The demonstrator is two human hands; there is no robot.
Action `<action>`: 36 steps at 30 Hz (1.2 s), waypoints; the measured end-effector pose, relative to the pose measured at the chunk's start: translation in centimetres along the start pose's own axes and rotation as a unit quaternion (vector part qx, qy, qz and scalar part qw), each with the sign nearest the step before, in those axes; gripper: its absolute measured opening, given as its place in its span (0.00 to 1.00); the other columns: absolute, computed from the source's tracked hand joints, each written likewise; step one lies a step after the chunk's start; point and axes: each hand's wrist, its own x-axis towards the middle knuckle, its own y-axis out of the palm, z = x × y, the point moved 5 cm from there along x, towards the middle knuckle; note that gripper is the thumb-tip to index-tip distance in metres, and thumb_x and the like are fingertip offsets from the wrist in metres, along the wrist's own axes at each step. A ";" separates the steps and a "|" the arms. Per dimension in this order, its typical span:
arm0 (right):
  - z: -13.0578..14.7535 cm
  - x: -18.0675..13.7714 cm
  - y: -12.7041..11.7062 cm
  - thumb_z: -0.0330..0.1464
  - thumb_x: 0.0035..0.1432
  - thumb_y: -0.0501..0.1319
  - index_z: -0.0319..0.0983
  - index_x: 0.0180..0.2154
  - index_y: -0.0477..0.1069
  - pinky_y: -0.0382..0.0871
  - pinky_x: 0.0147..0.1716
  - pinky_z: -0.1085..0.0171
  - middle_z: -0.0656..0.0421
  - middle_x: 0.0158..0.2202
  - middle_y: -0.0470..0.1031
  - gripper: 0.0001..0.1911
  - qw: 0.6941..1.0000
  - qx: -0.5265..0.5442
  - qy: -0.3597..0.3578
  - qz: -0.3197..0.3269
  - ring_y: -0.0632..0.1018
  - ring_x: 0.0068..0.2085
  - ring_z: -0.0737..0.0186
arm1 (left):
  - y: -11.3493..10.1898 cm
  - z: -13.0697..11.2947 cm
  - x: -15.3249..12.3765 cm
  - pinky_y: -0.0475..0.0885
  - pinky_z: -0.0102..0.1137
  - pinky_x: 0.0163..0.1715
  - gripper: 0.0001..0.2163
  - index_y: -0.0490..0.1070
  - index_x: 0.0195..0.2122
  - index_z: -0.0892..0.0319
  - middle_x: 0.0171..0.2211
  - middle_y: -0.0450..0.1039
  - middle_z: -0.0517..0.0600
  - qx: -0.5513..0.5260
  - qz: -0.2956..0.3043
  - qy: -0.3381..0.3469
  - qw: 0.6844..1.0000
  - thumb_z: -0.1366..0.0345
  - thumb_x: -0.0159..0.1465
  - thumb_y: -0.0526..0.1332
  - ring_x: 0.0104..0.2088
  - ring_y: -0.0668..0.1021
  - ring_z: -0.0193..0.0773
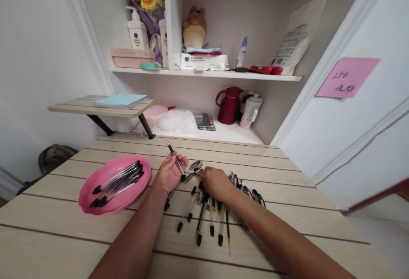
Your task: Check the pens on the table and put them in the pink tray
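Note:
My left hand (168,173), palm up, has its fingers closed around a clear-barrelled pen (179,167) with a black grip, its tip pointing up and away from me. Beside it, my right hand (217,184) reaches down with fingers bent together at the black pen caps (195,166); whatever they grip is hidden. Below and partly under that hand lie several loose pen barrels (211,217) with black ends, along with thin refills (228,225). More black caps (247,191) are heaped by my right forearm. To the left, a pink dish (87,187) holds several pens (119,181).
A small raised shelf (70,105) carrying blue paper (120,99) stands at the back left of the slatted table (281,219). Behind are a plastic bag (178,121), a red jug (228,106) and a tumbler (251,112), under a shelf (153,73) with bottles and boxes.

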 end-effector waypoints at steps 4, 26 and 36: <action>-0.3 1.9 0.0 0.27 0.53 0.49 0.41 0.40 0.69 0.62 0.30 0.65 0.52 0.37 0.70 0.15 1.000 -0.014 0.022 0.002 0.73 0.33 0.60 | 0.1 -0.4 0.0 0.68 0.34 0.40 0.05 0.68 0.32 0.59 0.26 0.71 0.46 -0.002 0.001 0.008 1.000 0.73 0.56 0.56 0.34 0.75 0.34; 4.6 1.1 0.1 0.27 0.53 0.50 0.38 0.34 0.70 0.60 0.33 0.66 0.53 0.36 0.68 0.11 0.984 0.007 -0.179 -0.004 0.71 0.35 0.61 | 1.5 -2.8 -0.1 0.68 0.33 0.41 0.05 0.69 0.32 0.59 0.26 0.71 0.46 0.014 0.007 0.052 0.999 0.73 0.56 0.57 0.33 0.75 0.33; -2.8 -4.6 -0.8 0.21 0.51 0.48 0.40 0.40 0.68 0.59 0.35 0.67 0.55 0.37 0.68 0.18 0.999 0.026 -0.027 -0.006 0.71 0.37 0.63 | 1.4 -3.2 -0.1 0.68 0.33 0.41 0.05 0.69 0.32 0.59 0.26 0.72 0.46 0.001 0.014 0.051 0.999 0.74 0.57 0.56 0.33 0.75 0.33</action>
